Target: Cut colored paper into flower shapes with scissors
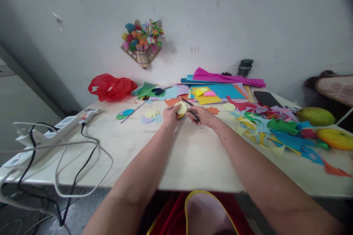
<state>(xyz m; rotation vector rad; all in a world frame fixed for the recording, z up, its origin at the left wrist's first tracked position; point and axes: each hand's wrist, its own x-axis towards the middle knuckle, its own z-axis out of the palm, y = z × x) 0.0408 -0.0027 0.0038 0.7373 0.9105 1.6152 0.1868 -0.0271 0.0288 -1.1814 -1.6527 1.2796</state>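
Left hand: the left hand (170, 115) is closed in a pinch on 1 pale yellow, scalloped paper flower (181, 108), held up over the table, in front of the person.
Right hand: the right hand (202, 115) is curled around the black handles of a pair of metal-bladed scissors (195, 116), blades pointing away and to the left.
Blades and petals: the scissors are at the right edge of the pale yellow flower; whether they touch it, I cannot tell.
Near the right hand: 1 flat orange paper flower (213, 110) and, further right, 1 pale yellow round paper disc (228, 107).
Left of the left hand: a loose group of pastel yellow, lilac and light blue scalloped paper flowers (152, 115); beyond it, overlapping blue and green round paper discs (128, 112), with a thin purple stick (134, 112) between the 2 groups.
Behind the hands: a second pair of black-handled scissors (159, 90) and a crumpled red plastic bag (113, 87).
Right side: a spread heap of many-coloured paper scraps (286, 126), a flat black phone (267, 99) and 2 fruits, 1 oval yellow-green fruit (316, 116) and 1 oval orange-yellow fruit (335, 138).
Left side: a long white plastic power strip (41, 140) with tangled cables.
Surface: a pale, smooth-topped table (204, 169).
Wall: "217" in red, right of a basket of colourful flowers (142, 42).
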